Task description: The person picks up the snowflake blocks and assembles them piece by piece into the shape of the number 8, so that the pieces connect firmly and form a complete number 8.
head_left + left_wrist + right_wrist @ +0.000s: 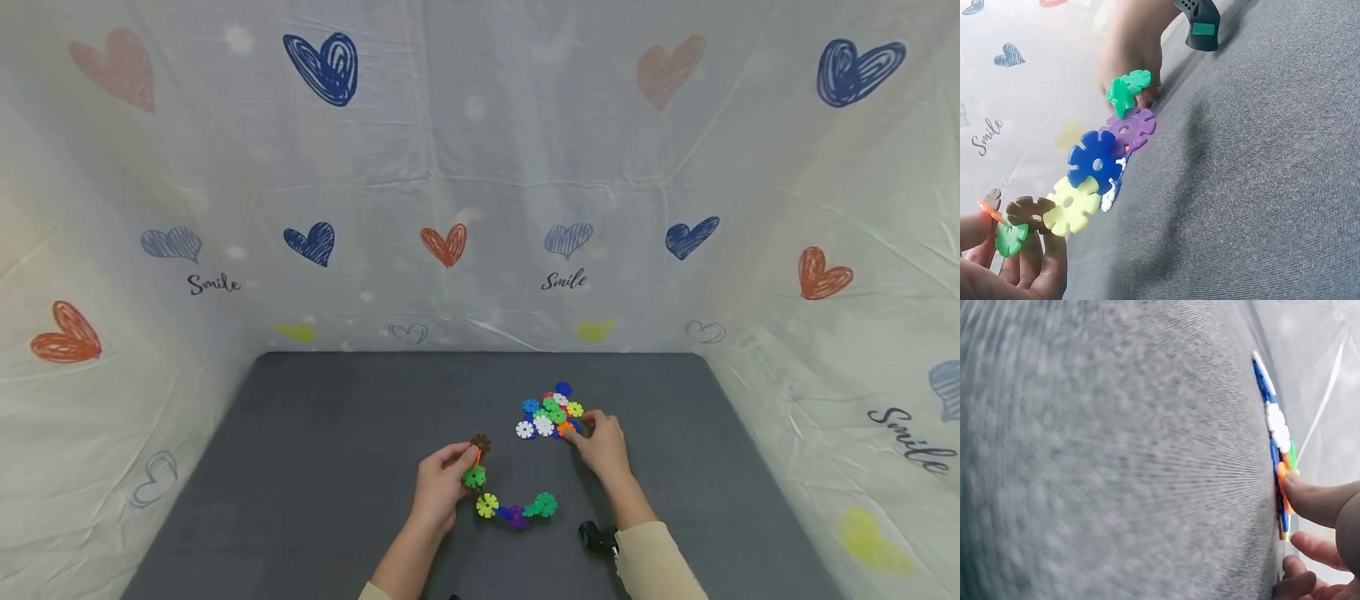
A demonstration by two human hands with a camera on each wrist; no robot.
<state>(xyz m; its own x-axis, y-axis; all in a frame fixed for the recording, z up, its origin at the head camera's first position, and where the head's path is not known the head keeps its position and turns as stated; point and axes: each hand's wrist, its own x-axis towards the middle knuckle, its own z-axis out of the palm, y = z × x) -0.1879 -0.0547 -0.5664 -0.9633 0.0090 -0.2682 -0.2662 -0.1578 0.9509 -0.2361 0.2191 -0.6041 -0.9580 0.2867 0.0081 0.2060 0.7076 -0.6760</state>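
Observation:
My left hand [438, 487] pinches one end of a chain of slotted, flower-shaped plastic discs, by its orange and green discs [1011, 239]. From there the chain runs through a brown disc [1030, 214], a yellow disc [1072, 206], a blue disc [1094, 161] and a purple disc [1137, 128] to green discs [545, 504] at the far end. At the right edge of a pile of loose discs [543, 426], my right hand [603, 448] touches an orange disc [1282, 478] with its thumb. Its other fingers are bent loosely beside the pile.
A dark grey cloth-covered table [322, 467] lies under everything. A black object [596, 537], partly a wrist device, sits by the right sleeve [656, 558]. A pale curtain [495, 167] printed with hearts stands behind and at both sides.

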